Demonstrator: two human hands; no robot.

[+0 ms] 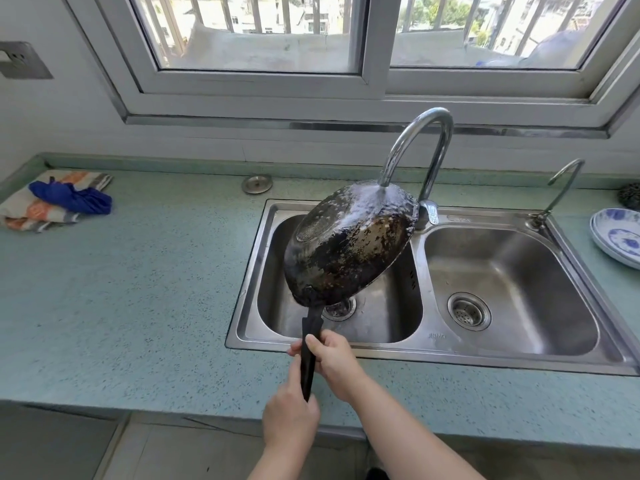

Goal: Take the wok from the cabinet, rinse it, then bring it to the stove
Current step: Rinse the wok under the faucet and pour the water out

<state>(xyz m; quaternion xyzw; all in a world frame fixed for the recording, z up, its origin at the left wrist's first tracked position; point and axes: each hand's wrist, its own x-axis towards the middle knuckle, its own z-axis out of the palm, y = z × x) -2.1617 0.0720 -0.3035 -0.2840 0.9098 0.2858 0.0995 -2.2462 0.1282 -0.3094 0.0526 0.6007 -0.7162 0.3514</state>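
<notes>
Fingers [313, 342] of the right hand [334, 363] wrap closed around the long black handle [308, 358] of the blackened, scorched round metal wok [349, 247]; the left hand [289, 415] grips the handle's end. Turned bottom-up and tilted, the wok hangs above the left basin of the stainless-steel double sink [426, 344], under the curved chrome faucet [420, 150], with water splashing on its underside.

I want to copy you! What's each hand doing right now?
Left hand: closed, holding the wok handle at its end.
Right hand: closed, holding the same handle higher up.
</notes>
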